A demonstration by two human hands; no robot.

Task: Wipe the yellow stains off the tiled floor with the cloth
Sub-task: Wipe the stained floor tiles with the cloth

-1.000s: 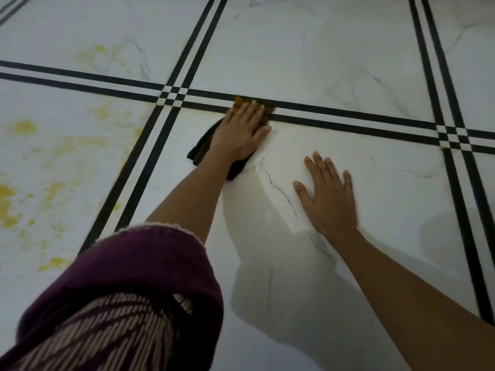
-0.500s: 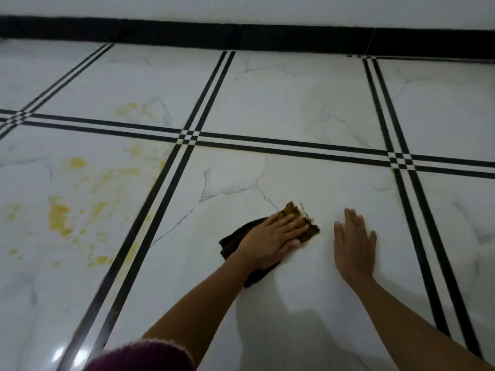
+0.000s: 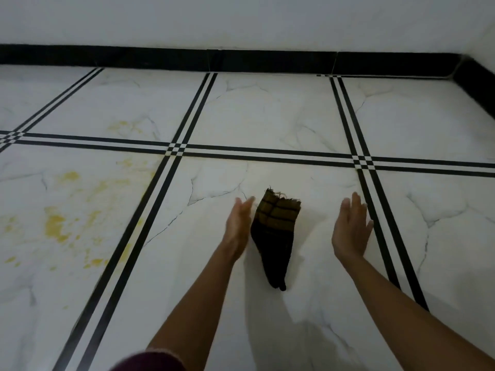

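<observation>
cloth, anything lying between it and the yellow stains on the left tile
Nothing visible lies on the floor between them. The cloth sits on the middle tile; the yellow stains are on the tile to its left, past the black double stripe, which is flat pattern. Only the open left hand is on that side, right beside the cloth.

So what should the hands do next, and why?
Probably the left hand should pick the cloth back up. Neither it nor the right hand holds anything, and the cloth lies loose on the floor between them. The yellow stains still cover the tile to the left, across the black lines.
</observation>
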